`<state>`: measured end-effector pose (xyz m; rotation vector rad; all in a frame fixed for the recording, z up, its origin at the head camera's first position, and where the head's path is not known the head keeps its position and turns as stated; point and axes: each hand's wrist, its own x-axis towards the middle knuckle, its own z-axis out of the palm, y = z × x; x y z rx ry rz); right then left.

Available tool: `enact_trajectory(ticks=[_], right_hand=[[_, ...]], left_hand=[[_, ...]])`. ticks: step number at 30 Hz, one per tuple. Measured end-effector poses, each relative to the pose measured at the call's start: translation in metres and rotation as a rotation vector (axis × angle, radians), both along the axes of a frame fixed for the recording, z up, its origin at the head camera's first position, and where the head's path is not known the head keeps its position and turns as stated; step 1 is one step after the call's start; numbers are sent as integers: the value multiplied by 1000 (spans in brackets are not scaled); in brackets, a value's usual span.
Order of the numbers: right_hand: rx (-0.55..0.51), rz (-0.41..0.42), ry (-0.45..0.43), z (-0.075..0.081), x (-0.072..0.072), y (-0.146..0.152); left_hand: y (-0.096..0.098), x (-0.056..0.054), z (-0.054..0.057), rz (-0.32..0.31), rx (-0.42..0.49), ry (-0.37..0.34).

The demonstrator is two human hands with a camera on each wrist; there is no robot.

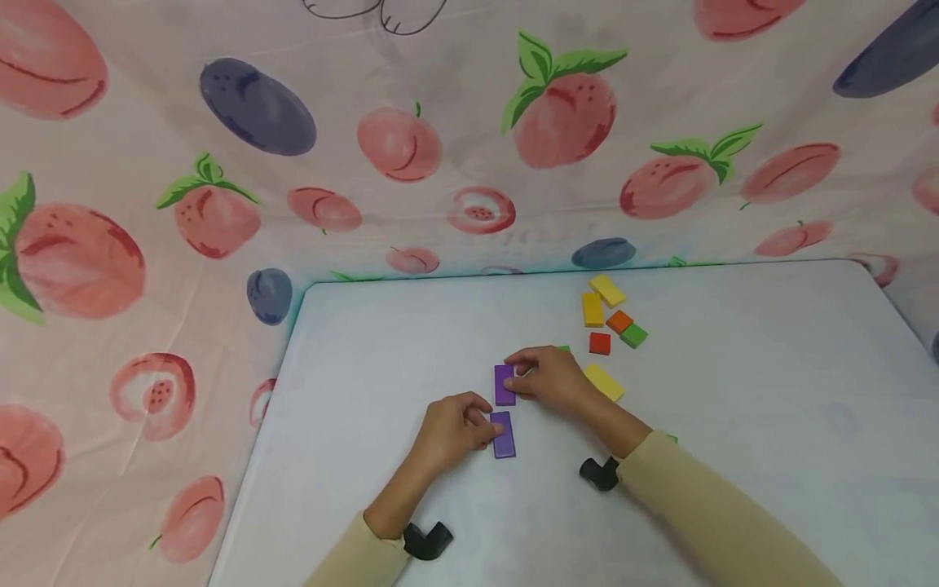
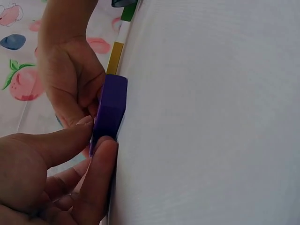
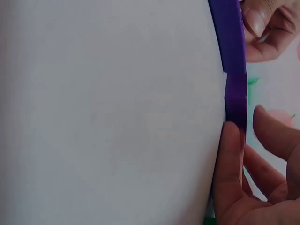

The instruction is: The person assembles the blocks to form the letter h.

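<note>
Two purple rectangular blocks lie end to end on the white table (image 1: 352, 350), with a narrow gap in the head view. My left hand (image 1: 449, 432) pinches the nearer purple block (image 1: 504, 444) between thumb and index finger. At the farther purple block (image 1: 502, 375) is my right hand (image 1: 553, 379). Its index finger (image 3: 229, 150) reaches along the table to that block's end. The right thumb (image 3: 274, 133) stands a little off the block in the right wrist view. Some of the right hand's other fingers are hidden behind the index finger.
Beyond my right hand lie two yellow blocks (image 1: 592, 310), an orange block (image 1: 619, 322), a green block (image 1: 634, 335) and a red block (image 1: 600, 343). Another yellow block (image 1: 606, 383) is partly behind my right wrist. A fruit-print cloth (image 1: 440, 73) hangs behind the table.
</note>
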<state>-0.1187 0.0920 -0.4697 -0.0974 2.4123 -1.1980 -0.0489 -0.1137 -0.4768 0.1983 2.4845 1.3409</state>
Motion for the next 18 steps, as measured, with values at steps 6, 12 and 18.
enact_trajectory(ticks=[6, 12, 18], right_hand=[[9, 70, 10, 0, -2, 9], [-35, 96, 26, -1, 0, 10], [-32, 106, 20, -1, 0, 8]], left_hand=[[0, -2, 1, 13, 59, -62], [-1, -4, -2, 27, 93, -82], [-3, -7, -5, 35, 106, -110]])
